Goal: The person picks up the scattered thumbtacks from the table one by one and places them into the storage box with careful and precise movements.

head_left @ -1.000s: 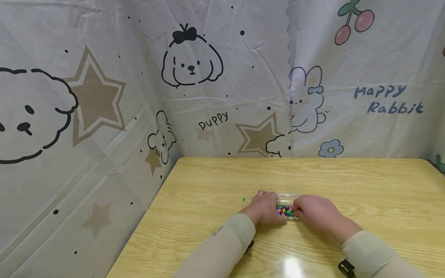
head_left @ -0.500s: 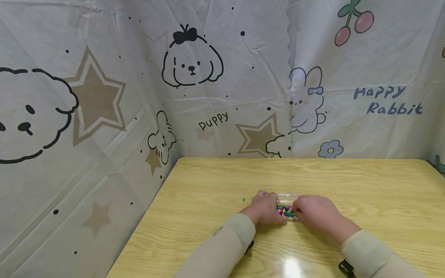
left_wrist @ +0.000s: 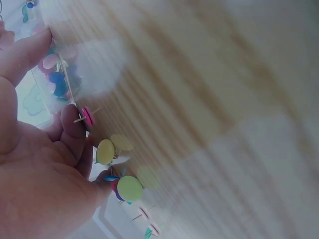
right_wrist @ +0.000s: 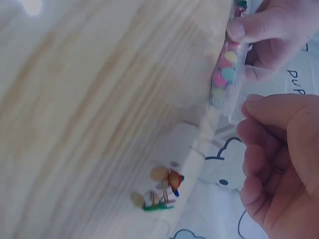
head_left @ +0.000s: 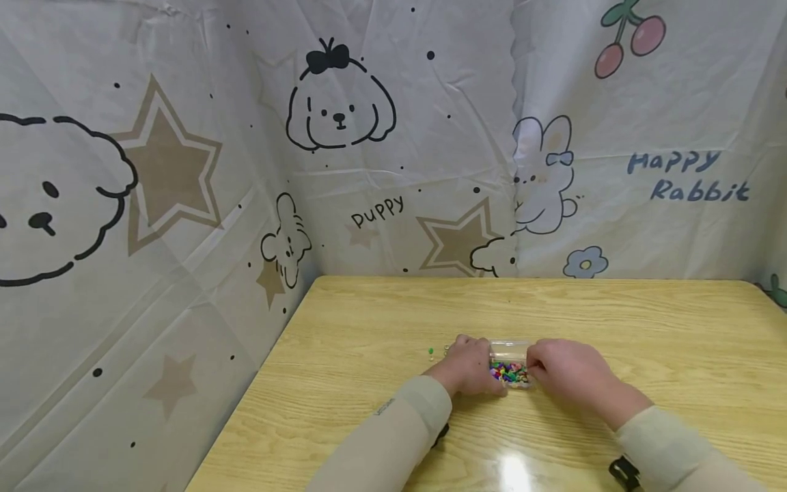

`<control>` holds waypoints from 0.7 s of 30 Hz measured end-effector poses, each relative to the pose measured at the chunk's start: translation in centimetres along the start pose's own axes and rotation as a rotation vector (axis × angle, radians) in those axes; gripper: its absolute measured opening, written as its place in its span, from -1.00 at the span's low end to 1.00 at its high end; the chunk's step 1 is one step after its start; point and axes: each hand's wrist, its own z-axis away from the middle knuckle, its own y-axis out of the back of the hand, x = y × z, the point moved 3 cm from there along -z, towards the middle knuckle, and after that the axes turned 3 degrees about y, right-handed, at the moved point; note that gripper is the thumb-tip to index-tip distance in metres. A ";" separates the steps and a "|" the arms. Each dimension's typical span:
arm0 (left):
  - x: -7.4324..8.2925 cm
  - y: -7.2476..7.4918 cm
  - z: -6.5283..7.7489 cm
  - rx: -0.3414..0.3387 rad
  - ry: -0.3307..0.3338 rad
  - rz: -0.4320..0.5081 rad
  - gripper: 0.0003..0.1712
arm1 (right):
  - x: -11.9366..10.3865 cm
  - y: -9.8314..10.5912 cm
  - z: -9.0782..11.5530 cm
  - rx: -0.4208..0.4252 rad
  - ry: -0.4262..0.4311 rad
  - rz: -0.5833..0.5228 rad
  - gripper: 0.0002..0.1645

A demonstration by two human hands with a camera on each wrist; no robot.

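A clear plastic box lies on the table with its lid raised on the far side. Colourful thumbtacks fill its near compartment. My left hand grips the box's left end, its thumb along the near side. At the right end is my right hand, its fingers curled in and thumb and forefinger tips together, close to the box corner. I cannot tell whether something sits between those tips. Beneath my left palm, loose thumbtacks lie on the table.
More loose thumbtacks are on the wooden table, on the right hand's side of the box. A green tack lies left of my left hand. A printed cloth hangs behind the table and along its left side.
My right hand has shifted slightly right, away from the tacks, so more of the box's right end shows. The left hand has kept its place on the box.
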 end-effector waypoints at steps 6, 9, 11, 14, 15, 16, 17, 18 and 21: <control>-0.1 -0.1 0.1 0.004 0.004 0.020 -0.23 | 1.4 0.5 0.9 -0.050 -0.049 -0.020 -0.84; -0.1 -0.1 0.1 0.002 0.004 0.023 -0.22 | 2.2 0.6 1.5 -0.086 -0.081 -0.024 -0.87; 0.0 -0.1 0.1 0.002 0.004 0.024 -0.22 | 2.7 0.7 1.9 -0.105 -0.094 -0.027 -0.87; -0.1 -0.1 0.1 0.005 0.003 0.025 -0.22 | 3.5 0.7 2.5 -0.120 -0.102 -0.032 -0.84; -0.1 -0.1 0.1 0.005 0.003 0.026 -0.22 | 3.7 0.7 2.7 -0.124 -0.104 -0.032 -0.82; -0.1 -0.1 0.0 0.005 0.002 0.026 -0.22 | 3.9 0.7 2.8 -0.125 -0.103 -0.031 -0.81; -0.1 -0.1 0.0 0.005 0.002 0.026 -0.21 | 4.1 0.7 3.0 -0.127 -0.104 -0.031 -0.79; -0.1 -0.1 0.0 0.005 0.002 0.026 -0.21 | 4.3 0.6 3.1 -0.132 -0.105 -0.030 -0.78; -0.1 -0.1 0.0 0.001 0.011 0.033 -0.20 | 4.6 0.5 3.4 -0.151 -0.113 -0.025 -0.77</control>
